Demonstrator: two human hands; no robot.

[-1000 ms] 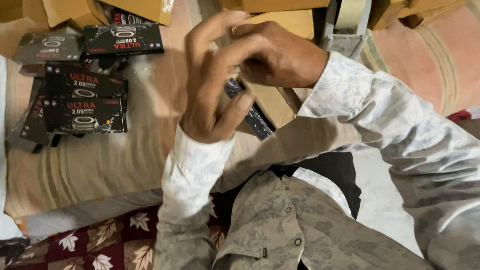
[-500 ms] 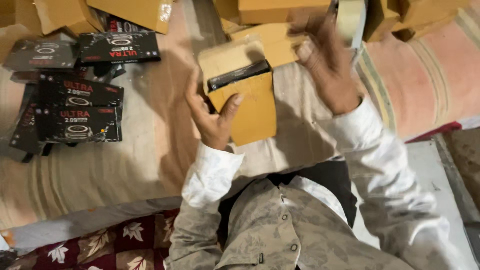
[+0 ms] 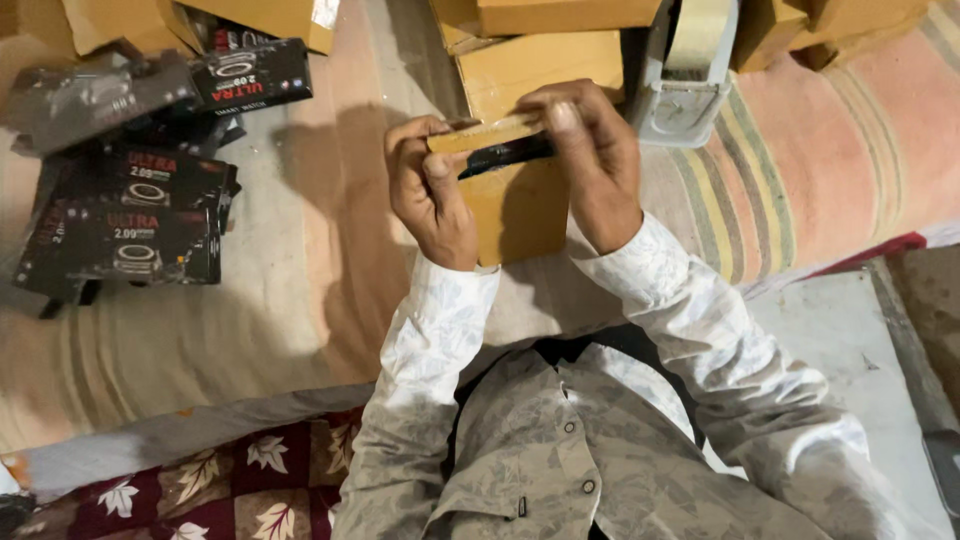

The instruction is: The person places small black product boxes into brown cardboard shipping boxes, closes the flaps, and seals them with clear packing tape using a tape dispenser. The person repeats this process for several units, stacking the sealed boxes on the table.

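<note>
I hold a small brown cardboard box [image 3: 515,210] upright in front of my chest. A black product box [image 3: 505,153] sits inside it, its end showing under the top flap. My left hand [image 3: 430,195] grips the box's left side, thumb on the flap. My right hand [image 3: 590,165] grips the right side and presses the flap down with its fingers.
Several black product boxes [image 3: 125,215] lie piled at the left on a striped cloth [image 3: 800,170]. More brown cartons [image 3: 545,60] stand at the top. A grey tape dispenser [image 3: 685,75] stands at the upper right. A maroon flowered cushion [image 3: 230,485] lies at the bottom left.
Both hands have come together on the brown box. The right hand came down from the top onto the flap, and the flap is now pushed nearly closed over the black box.
</note>
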